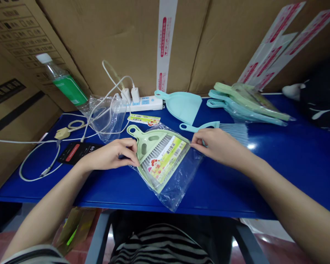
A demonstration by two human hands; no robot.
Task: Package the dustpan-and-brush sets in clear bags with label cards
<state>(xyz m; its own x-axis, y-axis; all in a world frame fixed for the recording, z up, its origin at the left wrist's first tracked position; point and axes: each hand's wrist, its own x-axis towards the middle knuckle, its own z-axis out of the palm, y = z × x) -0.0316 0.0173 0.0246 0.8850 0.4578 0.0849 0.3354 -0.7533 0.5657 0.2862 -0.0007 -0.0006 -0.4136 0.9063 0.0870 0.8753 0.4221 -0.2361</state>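
Note:
A green dustpan (141,163) with a grey-bristled brush (156,148) and a printed card (167,156) lies in a clear plastic bag (178,183) in front of me. My left hand (118,154) pinches the bag at the dustpan's left edge. At the right corner, my right hand (218,145) has the bag's edge between thumb and fingers. Just beyond the right hand lies a loose blue brush (200,127), partly covered by it. A blue dustpan (183,104) rests farther back.
Bagged dustpan sets (244,101) are piled at the back right. A power strip (145,103) with white cables, a crumpled clear bag (107,121), another card (144,119), a phone (71,153) and a bottle (68,86) occupy the left. Cardboard boxes (126,40) stand behind the blue table (231,194).

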